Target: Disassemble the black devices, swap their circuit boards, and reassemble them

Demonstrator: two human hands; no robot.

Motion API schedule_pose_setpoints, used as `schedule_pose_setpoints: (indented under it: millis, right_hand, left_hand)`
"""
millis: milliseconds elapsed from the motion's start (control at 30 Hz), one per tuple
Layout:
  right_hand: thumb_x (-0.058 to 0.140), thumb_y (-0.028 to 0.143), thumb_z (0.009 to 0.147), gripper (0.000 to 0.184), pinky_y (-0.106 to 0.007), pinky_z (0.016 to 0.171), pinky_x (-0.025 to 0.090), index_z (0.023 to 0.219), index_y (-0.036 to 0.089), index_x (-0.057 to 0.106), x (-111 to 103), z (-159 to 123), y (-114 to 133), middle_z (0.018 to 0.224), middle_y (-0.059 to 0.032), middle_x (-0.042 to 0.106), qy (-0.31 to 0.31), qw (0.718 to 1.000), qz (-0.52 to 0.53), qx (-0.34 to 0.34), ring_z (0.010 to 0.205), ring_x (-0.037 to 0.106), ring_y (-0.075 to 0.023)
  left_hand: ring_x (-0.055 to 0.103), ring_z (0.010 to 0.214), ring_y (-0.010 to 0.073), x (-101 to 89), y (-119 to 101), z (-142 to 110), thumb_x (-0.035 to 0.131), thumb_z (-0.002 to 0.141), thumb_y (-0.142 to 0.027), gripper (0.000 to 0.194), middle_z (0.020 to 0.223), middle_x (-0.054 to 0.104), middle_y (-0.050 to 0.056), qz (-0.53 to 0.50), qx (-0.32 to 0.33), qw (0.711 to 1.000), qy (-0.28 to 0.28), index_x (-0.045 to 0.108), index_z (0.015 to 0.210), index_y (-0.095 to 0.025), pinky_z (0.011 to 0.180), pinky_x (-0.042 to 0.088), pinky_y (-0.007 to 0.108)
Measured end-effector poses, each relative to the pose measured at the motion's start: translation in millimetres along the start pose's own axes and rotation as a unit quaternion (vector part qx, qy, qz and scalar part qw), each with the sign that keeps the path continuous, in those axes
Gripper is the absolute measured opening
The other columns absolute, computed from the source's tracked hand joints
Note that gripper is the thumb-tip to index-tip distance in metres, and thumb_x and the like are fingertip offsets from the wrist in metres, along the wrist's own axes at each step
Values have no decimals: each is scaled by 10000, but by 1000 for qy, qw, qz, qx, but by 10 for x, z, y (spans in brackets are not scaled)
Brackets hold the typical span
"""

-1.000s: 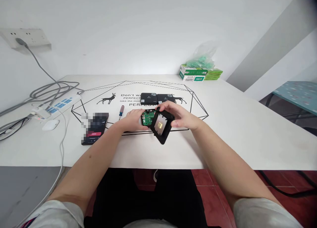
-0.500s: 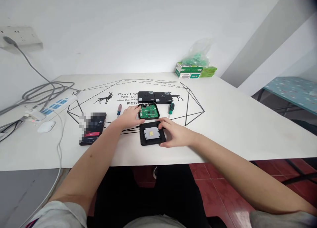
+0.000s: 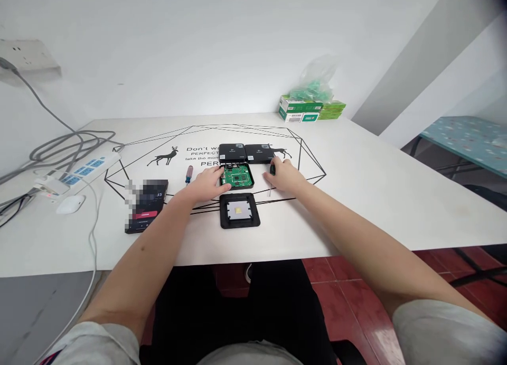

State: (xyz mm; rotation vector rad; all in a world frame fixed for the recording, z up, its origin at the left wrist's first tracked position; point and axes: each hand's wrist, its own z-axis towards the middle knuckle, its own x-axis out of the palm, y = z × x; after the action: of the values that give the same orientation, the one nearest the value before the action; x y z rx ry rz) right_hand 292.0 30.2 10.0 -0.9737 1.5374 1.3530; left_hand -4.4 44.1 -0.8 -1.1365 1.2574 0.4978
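Observation:
A green circuit board (image 3: 240, 177) sits in an open black case bottom (image 3: 252, 184) at the middle of the table. My left hand (image 3: 208, 185) grips the left edge of that case, with its thumb at the near corner and its fingers at the far one. My right hand (image 3: 285, 175) has its fingers closed around the handle of a screwdriver (image 3: 270, 189), whose shaft points toward me. Close in front of the board lies a black cover (image 3: 240, 224), inner side up, with a silver metal plate (image 3: 239, 210) and a small yellowish pad on it.
Two closed black boxes (image 3: 232, 152) stand side by side behind the board. Left of my left hand lie a second screwdriver (image 3: 189, 173) and a phone (image 3: 152, 204). A power strip (image 3: 89, 169), cables and a white earphone case (image 3: 71, 204) are farther left. Green cartons (image 3: 301, 109) stand by the wall.
My right hand has let go of the black cover, moved up and right, and closed on the green-handled screwdriver. My left hand stays at the case.

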Motion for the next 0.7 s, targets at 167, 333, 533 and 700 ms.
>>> schedule_pose_setpoints:
  millis: [167, 333, 533, 700]
  right_hand:
    - [633, 279, 941, 499, -506, 886, 575, 1402, 137, 503, -95, 176, -66, 1252, -278, 683, 15, 999, -14, 49, 1106, 702, -422]
    - [603, 193, 940, 519, -473, 874, 549, 1433, 108, 468, -262, 169, -274, 1210, -277, 681, 44, 992, -65, 95, 1093, 708, -398]
    - [652, 279, 958, 511, -452, 975, 509, 1440, 160, 531, -321, 229, -25, 1389, -247, 617, -5, 997, -82, -13, 1269, 613, -393]
    - [671, 189, 929, 266, -258, 855, 498, 1180, 180, 758, -113, 385, 628, 1082, -60, 787, 83, 940, 7, -332, 955, 699, -179]
  left_hand:
    - [252, 1659, 381, -16, 3, -3, 520, 946, -669, 874, 1780, 314, 173, -16, 2, 1000, -6, 439, 1655, -164, 1325, 248, 516]
    - [283, 1646, 382, -25, -36, -10, 532, 957, -642, 897, 1783, 311, 158, -14, -2, 1000, -7, 343, 1698, -172, 1324, 260, 537]
    - [281, 1648, 393, 3, 32, 59, 659, 906, -619, 1007, 1796, 287, 129, -58, 19, 997, -42, 255, 1733, -212, 1329, 265, 532]
    - [322, 1633, 394, 38, 163, 158, 785, 823, -615, 1117, 1788, 298, 154, -128, 25, 990, -48, 271, 1726, -207, 1310, 308, 525]
